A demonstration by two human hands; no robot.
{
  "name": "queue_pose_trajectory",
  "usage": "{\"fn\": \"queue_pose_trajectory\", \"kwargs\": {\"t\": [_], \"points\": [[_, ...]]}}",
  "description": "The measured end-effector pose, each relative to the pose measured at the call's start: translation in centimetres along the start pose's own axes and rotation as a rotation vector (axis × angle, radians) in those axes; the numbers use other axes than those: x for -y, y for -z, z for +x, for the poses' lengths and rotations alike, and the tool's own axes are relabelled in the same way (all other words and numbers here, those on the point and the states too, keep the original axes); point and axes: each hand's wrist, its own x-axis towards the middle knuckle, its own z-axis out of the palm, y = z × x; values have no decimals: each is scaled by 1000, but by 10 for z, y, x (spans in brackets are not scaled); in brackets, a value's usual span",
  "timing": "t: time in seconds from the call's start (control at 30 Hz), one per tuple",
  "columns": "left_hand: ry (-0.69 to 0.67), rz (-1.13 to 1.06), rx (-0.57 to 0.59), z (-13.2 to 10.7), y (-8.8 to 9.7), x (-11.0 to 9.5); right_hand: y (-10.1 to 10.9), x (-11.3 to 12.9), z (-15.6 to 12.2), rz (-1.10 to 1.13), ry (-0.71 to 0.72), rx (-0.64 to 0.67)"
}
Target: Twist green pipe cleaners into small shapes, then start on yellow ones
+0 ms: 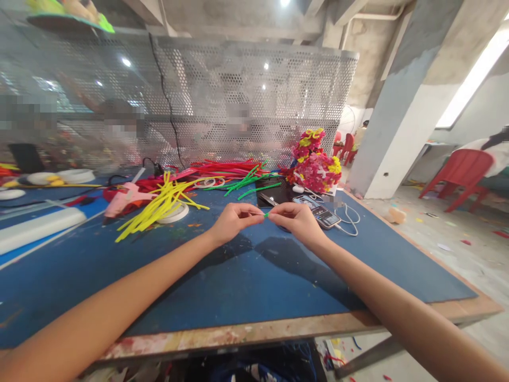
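Over the middle of the blue table (254, 286), both hands meet fingertip to fingertip. A small piece of green pipe cleaner (266, 215) shows between them, mostly hidden by the fingers. My left hand (237, 220) pinches it from the left, and my right hand (296, 220) pinches it from the right. Just behind the fingers lie scissors (269, 199), partly covered by my right hand. A smartphone (318, 212) with a lit screen and a white cable rests beside that hand.
Yellow pipe cleaners (159, 207) lie across a white tape roll (175, 213), beside a pink glue gun (129, 199). Green pipe cleaners (246, 180) and red ones (214, 170) are heaped behind. A pink-and-yellow fuzzy figure (314, 164) stands at back right before a perforated metal screen (254, 95).
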Motion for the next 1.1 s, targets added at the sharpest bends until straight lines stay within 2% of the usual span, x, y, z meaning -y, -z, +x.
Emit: {"fn": "queue_pose_trajectory", "kwargs": {"t": [0.07, 0.2, 0.3, 0.37, 0.5, 0.57, 0.67, 0.8, 0.87, 0.93, 1.03, 1.1], "points": [[36, 39, 148, 1, 8, -3, 2, 1, 0, 23, 4, 70], [32, 129, 433, 1, 16, -7, 9, 1, -1, -53, 23, 331], [-16, 277, 495, 1, 16, -9, 13, 0, -1, -252, 117, 451], [-61, 441, 427, -1, 12, -9, 14, -2, 0, -452, 224, 448], [-167, 750, 101, -7, -2, -5, 11, -9, 0, -816, 350, 320], [-220, 825, -9, -12, -9, -3, 8, -12, 0, -861, 384, 278], [-294, 857, -88, -17, -15, 1, 4, -15, 0, -798, 390, 210], [-344, 675, -146, -17, -18, 5, 0, -13, 0, -639, 256, 58], [-283, 493, -164, -15, -19, 8, -1, -11, 0, -530, 175, -28], [-144, 262, -149, -13, -20, 12, -1, -9, 0, -351, 100, -69], [67, -107, 25, -8, -19, 18, 2, -7, 1, -18, -6, 43], [130, -250, 163, -5, -16, 20, 6, -5, 2, 80, -35, 154]]}}
